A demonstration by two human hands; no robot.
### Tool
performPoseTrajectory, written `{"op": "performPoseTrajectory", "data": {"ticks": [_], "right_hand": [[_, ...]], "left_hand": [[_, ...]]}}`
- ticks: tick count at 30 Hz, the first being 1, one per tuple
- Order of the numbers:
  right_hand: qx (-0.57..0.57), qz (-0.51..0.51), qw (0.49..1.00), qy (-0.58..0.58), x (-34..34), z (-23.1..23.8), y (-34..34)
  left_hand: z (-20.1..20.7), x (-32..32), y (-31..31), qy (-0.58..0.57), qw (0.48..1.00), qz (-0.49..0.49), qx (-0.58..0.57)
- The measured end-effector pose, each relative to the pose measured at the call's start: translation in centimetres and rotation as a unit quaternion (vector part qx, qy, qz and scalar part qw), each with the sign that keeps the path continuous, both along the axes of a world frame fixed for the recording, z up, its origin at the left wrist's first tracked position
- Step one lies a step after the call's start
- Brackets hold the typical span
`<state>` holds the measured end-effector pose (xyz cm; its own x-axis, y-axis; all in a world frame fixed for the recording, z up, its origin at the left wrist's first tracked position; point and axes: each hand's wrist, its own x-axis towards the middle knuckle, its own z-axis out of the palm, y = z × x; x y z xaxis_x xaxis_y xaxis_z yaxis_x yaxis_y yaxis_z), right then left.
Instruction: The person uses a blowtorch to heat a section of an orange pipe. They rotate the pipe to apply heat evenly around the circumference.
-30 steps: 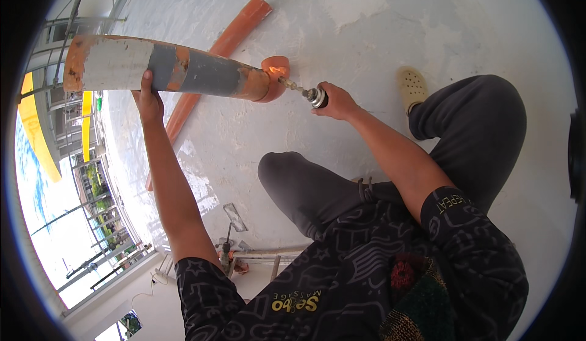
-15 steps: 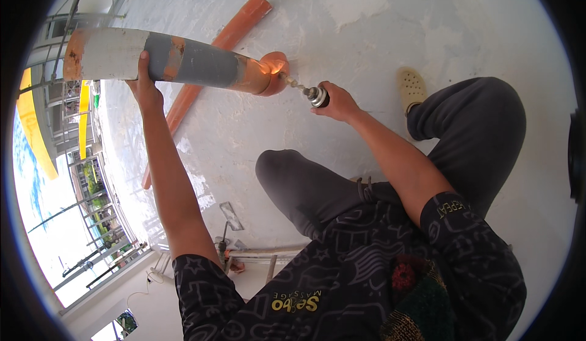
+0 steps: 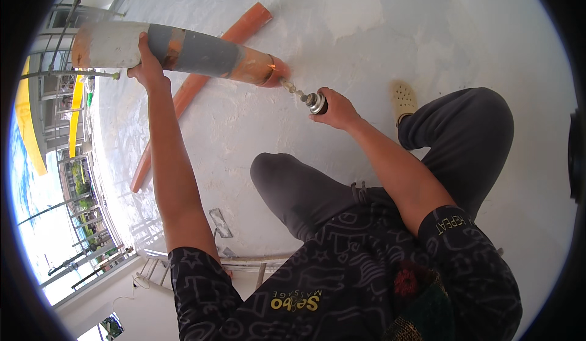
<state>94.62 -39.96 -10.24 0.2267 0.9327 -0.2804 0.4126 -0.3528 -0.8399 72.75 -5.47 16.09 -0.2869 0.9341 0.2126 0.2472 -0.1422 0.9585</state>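
Note:
A long pipe (image 3: pixel 210 54), painted grey and whitish with bare orange patches, is held up at a slant by my left hand (image 3: pixel 148 67). My thumb lies over its top and the other fingers go underneath, partly hidden. My right hand (image 3: pixel 339 110) is closed around a gas torch (image 3: pixel 316 102), whose nozzle points at the pipe's orange near end. That end glows a little where the nozzle meets it; whether they touch I cannot tell. The can of the torch is mostly hidden by my fingers.
Another orange pipe (image 3: pixel 249 23) lies on the grey, patchy floor (image 3: pixel 366 48) beneath the held one. A flat trowel-like plate (image 3: pixel 220 223) lies left of my knee. Railings (image 3: pixel 85 231) run along the bright left side. My foot in a beige clog (image 3: pixel 403 100) rests at the right.
The pipe's near end has turned and shifted, so its wide curled rim looks narrower. The bright orange glow there has faded. My right hand still holds the torch close to it.

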Motion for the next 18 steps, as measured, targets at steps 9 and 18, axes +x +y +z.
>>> {"op": "performPoseTrajectory", "data": {"ticks": [9, 18], "right_hand": [[0.003, -0.013, 0.998, -0.056, -3.2, 3.4, -1.3], [0.034, -0.037, 0.995, -0.092, -4.9, 2.4, -1.6]], "left_hand": [[3.7, -0.7, -1.9, -0.034, 0.999, 0.009, -0.003], [3.4, 1.8, -3.3, 0.070, 0.990, 0.106, -0.063]]}}
